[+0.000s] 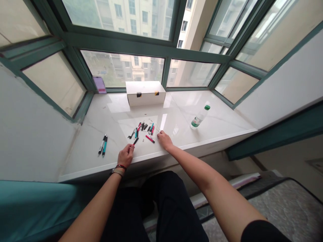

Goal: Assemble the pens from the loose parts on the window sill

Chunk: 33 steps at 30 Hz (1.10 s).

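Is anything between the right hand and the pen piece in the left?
Yes: a loose red pen part and a tiny bit lie on the white ledge between the right hand and the pen piece in the left hand.

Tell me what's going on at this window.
A person's left hand holds a red and black pen piece, while the right hand pinches a thin stick, too small to identify. Loose pen parts lie scattered on the sill just beyond the hands. Two pens lie apart on the left, a closed box sits by the glass, and a bottle stands on the right.
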{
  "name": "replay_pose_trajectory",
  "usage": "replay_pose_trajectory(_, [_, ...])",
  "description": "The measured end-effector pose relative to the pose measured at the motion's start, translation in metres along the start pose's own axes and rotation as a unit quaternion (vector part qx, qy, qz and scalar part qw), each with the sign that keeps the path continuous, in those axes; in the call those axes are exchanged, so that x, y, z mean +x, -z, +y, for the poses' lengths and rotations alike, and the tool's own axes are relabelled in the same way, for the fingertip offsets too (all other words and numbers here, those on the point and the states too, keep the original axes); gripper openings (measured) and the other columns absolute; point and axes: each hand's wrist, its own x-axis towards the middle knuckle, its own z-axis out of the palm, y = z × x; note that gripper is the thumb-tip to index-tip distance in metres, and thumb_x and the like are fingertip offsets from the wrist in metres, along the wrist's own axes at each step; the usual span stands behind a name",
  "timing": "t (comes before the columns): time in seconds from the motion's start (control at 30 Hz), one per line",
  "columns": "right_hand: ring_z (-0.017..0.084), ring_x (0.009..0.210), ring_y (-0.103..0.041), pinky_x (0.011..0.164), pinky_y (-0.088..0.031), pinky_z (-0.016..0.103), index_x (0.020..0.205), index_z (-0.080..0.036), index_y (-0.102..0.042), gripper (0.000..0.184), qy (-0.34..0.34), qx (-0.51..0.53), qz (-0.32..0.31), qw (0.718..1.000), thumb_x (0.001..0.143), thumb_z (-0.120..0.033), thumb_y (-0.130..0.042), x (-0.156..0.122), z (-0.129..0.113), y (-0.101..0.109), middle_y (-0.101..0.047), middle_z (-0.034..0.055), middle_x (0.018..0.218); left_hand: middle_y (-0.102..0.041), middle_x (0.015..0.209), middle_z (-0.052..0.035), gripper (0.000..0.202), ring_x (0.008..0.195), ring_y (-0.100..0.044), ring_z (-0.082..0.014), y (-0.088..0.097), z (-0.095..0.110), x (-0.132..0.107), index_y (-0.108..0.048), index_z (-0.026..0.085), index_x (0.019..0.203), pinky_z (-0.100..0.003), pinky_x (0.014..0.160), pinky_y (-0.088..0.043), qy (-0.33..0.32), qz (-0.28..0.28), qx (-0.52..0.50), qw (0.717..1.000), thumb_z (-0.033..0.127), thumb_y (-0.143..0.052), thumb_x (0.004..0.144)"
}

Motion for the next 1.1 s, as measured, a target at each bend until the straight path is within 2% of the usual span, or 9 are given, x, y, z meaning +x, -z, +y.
replay_pose_trajectory(0.33, [0.018, 0.092, -0.052, 0.081, -0.041, 0.027, 0.108, -0.013, -0.056, 0.025, -0.008, 0.025, 0.011, 1.0, 0.092, -0.007, -0.038, 0.005, 0.003, -0.005, -0.051, 0.0119, 0.108, -0.068, 0.076, -0.0059, 0.035, 0.066, -0.06, -0.0189, -0.012, 0.015, -0.01, -0.06, 0.024, 0.103, -0.025, 0.056, -0.028, -0.037, -0.026, 0.225, 0.973, 0.042, -0.032, 0.095])
replay_pose_trajectory(0.47, [0.017, 0.096, -0.053, 0.087, -0.043, 0.03, 0.115, -0.015, -0.055, 0.028, -0.011, 0.165, 0.021, 0.986, 0.09, -0.012, -0.044, 0.008, 0.006, 0.0, -0.053, 0.0108, 0.112, -0.067, 0.076, -0.0066, 0.036, 0.064, -0.06, -0.0187, -0.014, 0.014, -0.009, -0.059, 0.023, 0.104, -0.025, 0.055, -0.028, -0.038, -0.029, 0.246, 0.968, 0.042, -0.029, 0.096])
replay_pose_trajectory(0.53, [0.016, 0.09, -0.055, 0.083, -0.047, 0.031, 0.11, -0.016, -0.06, 0.025, -0.04, 0.332, 0.033, 0.942, 0.09, -0.021, -0.045, 0.008, -0.001, 0.001, -0.056, 0.009, 0.106, -0.067, 0.075, -0.0063, 0.036, 0.063, -0.06, -0.0188, -0.014, 0.014, -0.009, -0.058, 0.023, 0.104, -0.025, 0.055, -0.027, -0.039, -0.03, 0.248, 0.968, 0.042, -0.027, 0.096])
replay_pose_trajectory(0.57, [0.015, 0.086, -0.056, 0.079, -0.049, 0.03, 0.105, -0.017, -0.062, 0.024, -0.063, 0.428, 0.034, 0.901, 0.09, -0.028, -0.048, 0.007, -0.007, -0.001, -0.058, 0.0077, 0.101, -0.067, 0.074, -0.0062, 0.036, 0.062, -0.06, -0.0188, -0.014, 0.014, -0.009, -0.057, 0.023, 0.103, -0.026, 0.054, -0.027, -0.04, -0.031, 0.248, 0.968, 0.042, -0.027, 0.096])
replay_pose_trajectory(0.67, [0.013, 0.077, -0.059, 0.07, -0.051, 0.028, 0.095, -0.017, -0.064, 0.031, -0.126, 0.664, 0.021, 0.737, 0.079, -0.043, -0.063, 0.003, -0.035, -0.011, -0.061, 0.0041, 0.088, -0.067, 0.074, -0.0067, 0.035, 0.062, -0.06, -0.0191, -0.014, 0.015, -0.009, -0.056, 0.022, 0.102, -0.026, 0.054, -0.028, -0.038, -0.034, 0.247, 0.968, 0.041, -0.028, 0.096])
replay_pose_trajectory(0.7, [0.013, 0.076, -0.059, 0.069, -0.051, 0.027, 0.094, -0.017, -0.064, 0.035, -0.14, 0.705, 0.016, 0.695, 0.074, -0.045, -0.068, 0.001, -0.045, -0.015, -0.062, 0.0038, 0.086, -0.067, 0.074, -0.007, 0.034, 0.063, -0.06, -0.0192, -0.014, 0.015, -0.01, -0.056, 0.022, 0.102, -0.026, 0.055, -0.028, -0.037, -0.035, 0.247, 0.968, 0.041, -0.029, 0.095])
replay_pose_trajectory(0.77, [0.013, 0.077, -0.06, 0.068, -0.051, 0.026, 0.094, -0.017, -0.066, 0.038, -0.152, 0.751, 0.014, 0.642, 0.07, -0.046, -0.072, -0.001, -0.065, -0.025, -0.063, 0.0042, 0.085, -0.067, 0.075, -0.0072, 0.033, 0.065, -0.06, -0.0194, -0.014, 0.014, -0.009, -0.056, 0.022, 0.101, -0.026, 0.055, -0.029, -0.035, -0.038, 0.246, 0.968, 0.041, -0.03, 0.095])
replay_pose_trajectory(0.9, [0.013, 0.082, -0.061, 0.071, -0.053, 0.026, 0.096, -0.018, -0.067, 0.036, -0.145, 0.784, 0.021, 0.603, 0.071, -0.044, -0.072, -0.004, -0.086, -0.039, -0.065, 0.0053, 0.091, -0.067, 0.077, -0.007, 0.034, 0.065, -0.06, -0.0192, -0.015, 0.013, -0.009, -0.057, 0.023, 0.1, -0.026, 0.055, -0.029, -0.036, -0.037, 0.245, 0.968, 0.043, -0.029, 0.095])
replay_pose_trajectory(1.1, [0.014, 0.083, -0.062, 0.074, -0.055, 0.029, 0.094, -0.018, -0.066, 0.034, -0.14, 0.804, 0.028, 0.577, 0.073, -0.043, -0.073, -0.011, -0.075, -0.043, -0.065, 0.0059, 0.092, -0.067, 0.08, -0.0073, 0.037, 0.064, -0.057, -0.0185, -0.015, 0.012, -0.009, -0.059, 0.024, 0.095, -0.026, 0.055, -0.025, -0.046, -0.042, 0.214, 0.975, 0.045, -0.029, 0.095])
